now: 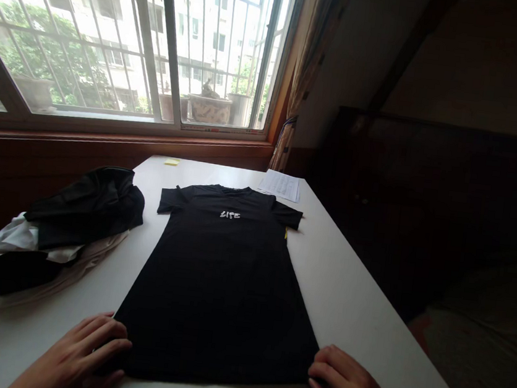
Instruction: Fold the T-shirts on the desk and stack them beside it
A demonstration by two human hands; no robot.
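Note:
A black T-shirt (223,296) with small white lettering on its chest lies spread flat, collar toward the window and hem toward me. At the hem's left corner, my left hand (86,349) is closed on the cloth, fingers bent over the edge. My right hand (342,381) pinches the opposite corner of the hem. Both sleeves lie out to the sides, and the fabric between my hands looks smooth. The fingertips under the cloth are partly hidden.
The white table (344,303) carries a heap of black, white and beige clothes (83,211) at the left. Printed papers (280,185) lie near the far right corner, a yellow note (172,162) at the far edge. A barred window (219,46) stands beyond, beside a tied curtain (299,80).

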